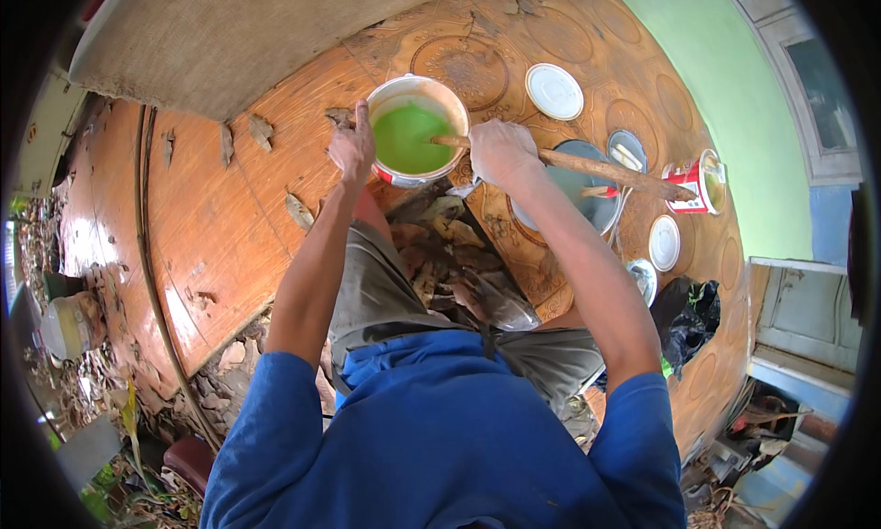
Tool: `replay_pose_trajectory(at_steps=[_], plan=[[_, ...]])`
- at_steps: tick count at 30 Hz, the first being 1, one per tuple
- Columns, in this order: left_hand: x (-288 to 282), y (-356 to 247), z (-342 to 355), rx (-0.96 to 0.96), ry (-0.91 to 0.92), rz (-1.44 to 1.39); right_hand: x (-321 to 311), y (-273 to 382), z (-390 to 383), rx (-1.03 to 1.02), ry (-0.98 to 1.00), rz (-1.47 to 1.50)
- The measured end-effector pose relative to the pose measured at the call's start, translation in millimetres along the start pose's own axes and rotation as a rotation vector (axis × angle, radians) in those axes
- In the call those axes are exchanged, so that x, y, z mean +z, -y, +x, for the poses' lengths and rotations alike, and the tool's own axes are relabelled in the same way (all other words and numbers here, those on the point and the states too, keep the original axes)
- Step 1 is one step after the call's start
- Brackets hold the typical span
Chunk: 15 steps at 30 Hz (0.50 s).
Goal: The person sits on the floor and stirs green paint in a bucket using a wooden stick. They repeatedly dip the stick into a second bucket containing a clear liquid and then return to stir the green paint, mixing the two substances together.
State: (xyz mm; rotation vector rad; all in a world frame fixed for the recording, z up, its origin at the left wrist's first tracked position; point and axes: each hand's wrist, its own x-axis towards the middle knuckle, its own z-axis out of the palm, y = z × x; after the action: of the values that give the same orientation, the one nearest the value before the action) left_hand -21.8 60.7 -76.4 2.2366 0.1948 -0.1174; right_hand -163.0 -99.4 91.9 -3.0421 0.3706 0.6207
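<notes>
Blue shirt (413,428) lies nearest the view. Beyond the knees, a bucket (433,90) of green paint (411,139) stands on the floor (211,254). The left hand (351,148) grips its left side, probably so it won't slide or tip. The right hand (503,153) is closed around a stick (624,173) near its dipped end, presumably for control. Farther right, two white lids, one (554,91) beyond the other (664,243), lie flat, apart from the bucket, perhaps to leave its mouth clear.

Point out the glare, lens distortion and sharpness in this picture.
Head view: white glare on the orange tiled floor, at left; head view: fisheye bowing along the base of the green wall, with black around the picture's edge; head view: the bucket and wooden stick show clear outlines.
</notes>
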Motion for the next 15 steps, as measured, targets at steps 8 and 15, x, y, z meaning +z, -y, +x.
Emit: replay_pose_trajectory(at_steps=[8, 15], plan=[[-9, -29, -65, 0.225, -0.106, -0.025, 11, -22, -19, 0.058, -0.178, -0.013], [-6, -28, -86, 0.251, -0.108, -0.045, 28, -21, -56, 0.067, -0.115, 0.084]])
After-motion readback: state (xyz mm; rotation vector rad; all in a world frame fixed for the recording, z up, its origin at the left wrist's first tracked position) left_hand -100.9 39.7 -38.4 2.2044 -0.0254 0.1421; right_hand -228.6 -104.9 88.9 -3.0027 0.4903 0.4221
